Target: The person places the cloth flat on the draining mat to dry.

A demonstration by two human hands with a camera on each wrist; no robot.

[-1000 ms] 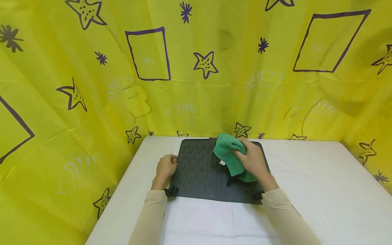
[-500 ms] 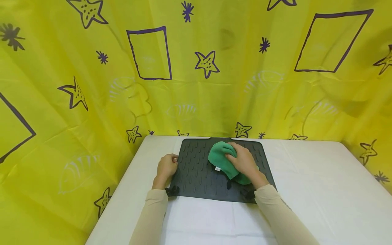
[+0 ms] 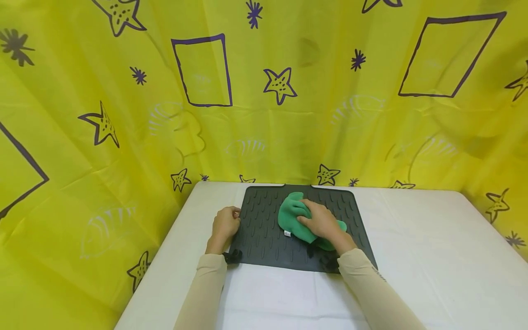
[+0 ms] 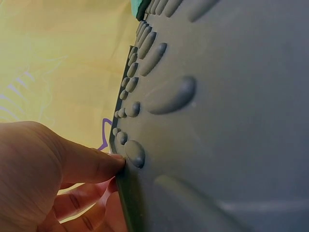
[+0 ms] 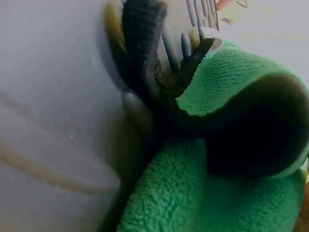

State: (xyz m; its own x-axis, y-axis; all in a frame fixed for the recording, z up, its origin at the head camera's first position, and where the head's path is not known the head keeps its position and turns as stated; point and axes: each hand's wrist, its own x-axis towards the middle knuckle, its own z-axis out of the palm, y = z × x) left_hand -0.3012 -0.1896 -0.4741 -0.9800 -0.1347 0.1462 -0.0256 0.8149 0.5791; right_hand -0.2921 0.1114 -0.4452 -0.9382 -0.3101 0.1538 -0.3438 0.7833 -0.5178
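Observation:
A dark grey ridged mat [image 3: 259, 238] with a raised rim lies on the white table. At its left edge is my left hand [image 3: 225, 223]; the left wrist view shows the thumb [image 4: 94, 163] on the rim and fingers curled under the side, pinching the mat. My right hand [image 3: 321, 221] grips a bunched green cloth [image 3: 293, 219] with a small white tag, over the middle of the mat. Up close in the right wrist view, the fuzzy green cloth [image 5: 246, 72] is folded over, its dark side facing inward, against the ridges. Most of the right fingers are hidden there.
Behind the white table [image 3: 420, 238] hangs a yellow curtain [image 3: 297, 128] printed with stars and frames, which also covers the left and right sides. The mat's far edge lies near the table's back edge. Black wrist devices [image 3: 233, 256] sit under both wrists.
My right hand has moved left and slightly toward me with the green cloth, from the mat's right part to its middle. The left hand stays at the left edge.

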